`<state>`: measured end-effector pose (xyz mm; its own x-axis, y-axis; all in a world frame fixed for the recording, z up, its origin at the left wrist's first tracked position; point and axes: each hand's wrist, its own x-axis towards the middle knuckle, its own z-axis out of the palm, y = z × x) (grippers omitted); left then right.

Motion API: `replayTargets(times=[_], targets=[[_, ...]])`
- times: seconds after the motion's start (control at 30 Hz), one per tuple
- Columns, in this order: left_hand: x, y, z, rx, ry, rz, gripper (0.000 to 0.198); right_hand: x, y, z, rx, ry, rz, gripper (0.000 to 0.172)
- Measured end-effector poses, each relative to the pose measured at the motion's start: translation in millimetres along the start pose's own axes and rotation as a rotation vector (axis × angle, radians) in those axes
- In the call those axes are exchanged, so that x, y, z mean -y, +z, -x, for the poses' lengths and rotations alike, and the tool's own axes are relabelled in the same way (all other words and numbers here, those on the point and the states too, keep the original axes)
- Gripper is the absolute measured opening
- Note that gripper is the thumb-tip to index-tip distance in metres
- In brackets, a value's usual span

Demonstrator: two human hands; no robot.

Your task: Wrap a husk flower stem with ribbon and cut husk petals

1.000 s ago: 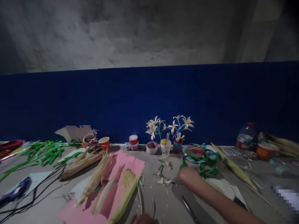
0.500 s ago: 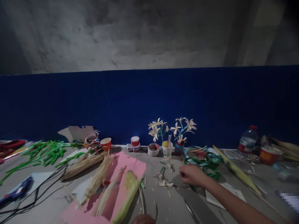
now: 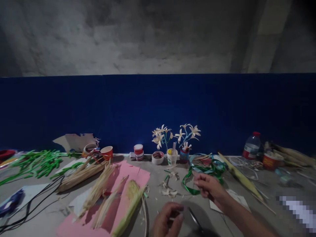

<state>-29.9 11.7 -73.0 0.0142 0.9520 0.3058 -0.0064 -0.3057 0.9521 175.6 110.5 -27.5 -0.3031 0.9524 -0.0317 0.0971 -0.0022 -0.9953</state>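
Observation:
My right hand (image 3: 209,187) pinches the loose green ribbon (image 3: 189,184), which loops out on the table from a heap of green and light-blue ribbon behind it. Lower down, my left hand (image 3: 169,219) has its fingers curled; whether anything small is between them cannot be made out. Beside it on the right lies a dark metal tool (image 3: 195,219), perhaps scissors. Pale petal scraps (image 3: 168,192) and a short green stem lie beyond my left hand. Two bunches of white flowers (image 3: 158,136) stand upright in cups behind.
Pink paper (image 3: 142,176) bears dried husks (image 3: 98,186) and a greenish husk (image 3: 130,207). Green stems (image 3: 46,163), black cords and a blue tool (image 3: 12,202) lie left. A red-capped bottle (image 3: 251,146) and a red tub (image 3: 270,161) stand right, near a long yellow-green husk (image 3: 239,174).
My left hand has risen into fuller view from the bottom edge. My right hand has come slightly nearer, drawing a green loop out of the heap. The view has shifted a little.

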Motion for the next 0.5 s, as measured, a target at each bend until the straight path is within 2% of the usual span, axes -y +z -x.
replayTargets(times=[0.13,0.23,0.3,0.4,0.5], targets=[[-30.1,15.2,1.3,0.083,-0.114,0.219,0.049,17.8,33.2,52.9,0.063,-0.033,-0.216,0.032],[-44.5,19.8,9.3,0.145,-0.179,0.236,0.044,29.1,49.7,79.7,0.063,-0.030,-0.268,0.035],[-48.6,19.4,16.3,0.108,-0.079,0.100,0.035,32.5,54.7,89.9,0.050,-0.036,-0.275,0.035],[-50.9,15.8,24.8,0.023,0.227,-0.206,0.017,33.9,58.1,99.3,0.037,-0.069,-0.263,0.032],[-53.3,12.5,27.9,0.011,0.446,-0.362,0.015,35.0,61.2,106.2,0.013,-0.083,-0.265,0.030]])
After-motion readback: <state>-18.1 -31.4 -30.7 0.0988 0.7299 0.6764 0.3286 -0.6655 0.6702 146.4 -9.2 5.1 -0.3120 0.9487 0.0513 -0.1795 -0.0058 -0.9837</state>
